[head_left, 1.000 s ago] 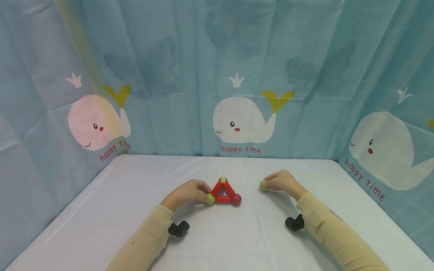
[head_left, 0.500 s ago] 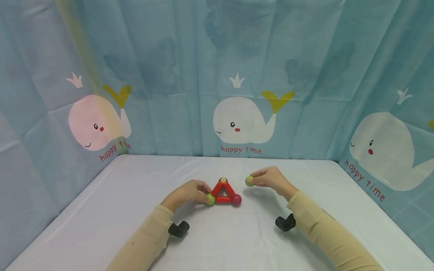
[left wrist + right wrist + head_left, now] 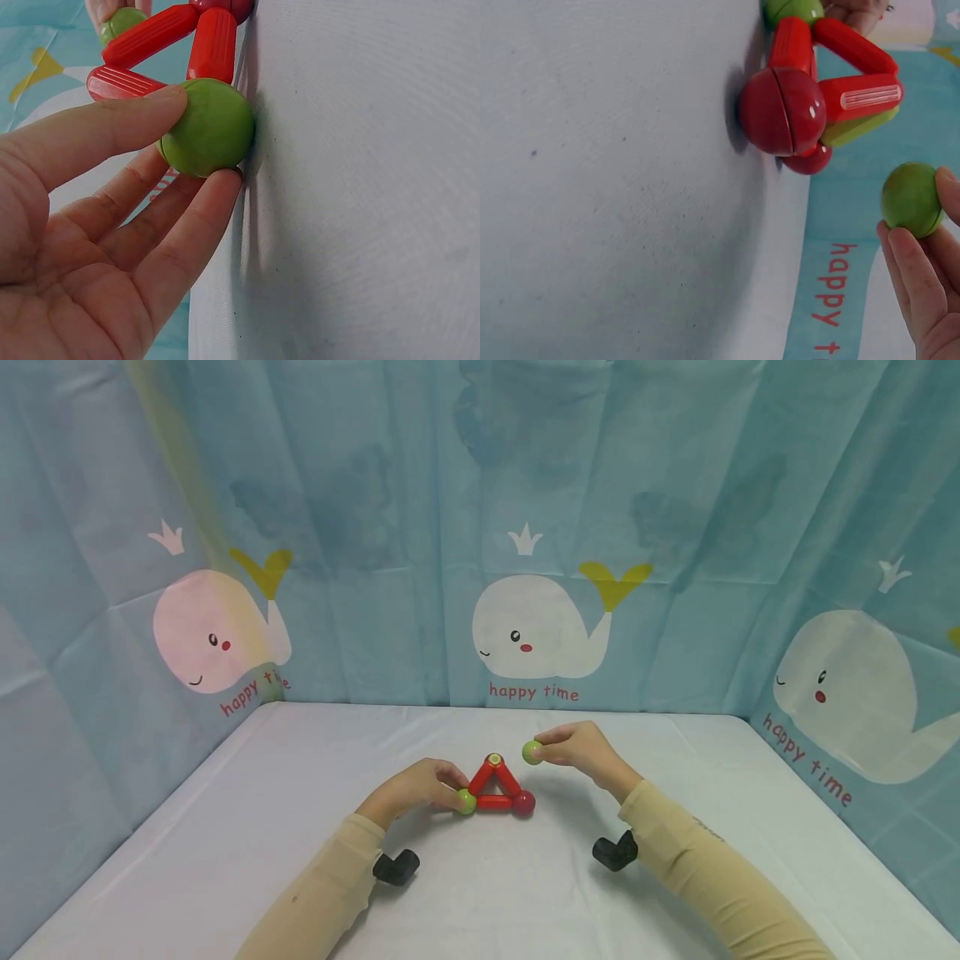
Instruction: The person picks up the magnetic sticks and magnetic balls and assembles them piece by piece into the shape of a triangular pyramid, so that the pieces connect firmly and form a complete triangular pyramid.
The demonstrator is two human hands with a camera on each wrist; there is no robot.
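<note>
A small frame of red rods (image 3: pixel 493 802) and balls stands on the white table. My left hand (image 3: pixel 422 789) pinches the green ball (image 3: pixel 210 127) at its left corner between thumb and fingers. A dark red ball (image 3: pixel 782 111) forms the right corner, with a smaller-looking red ball (image 3: pixel 810 159) behind it. Two red rods slope up to meet at a peak, where a yellowish rod end (image 3: pixel 494 760) shows. My right hand (image 3: pixel 587 752) pinches a second green ball (image 3: pixel 911 199) in the air, just right of that peak and apart from it.
The white table (image 3: pixel 480 902) reaches back to a blue curtain (image 3: pixel 390 635) printed with whales. A black wrist camera mount (image 3: pixel 397 867) sits under the left forearm, another black mount (image 3: pixel 615 851) under the right.
My right hand has carried its green ball leftward and upward, from the table's right side to near the peak. The left hand and the frame have stayed in place.
</note>
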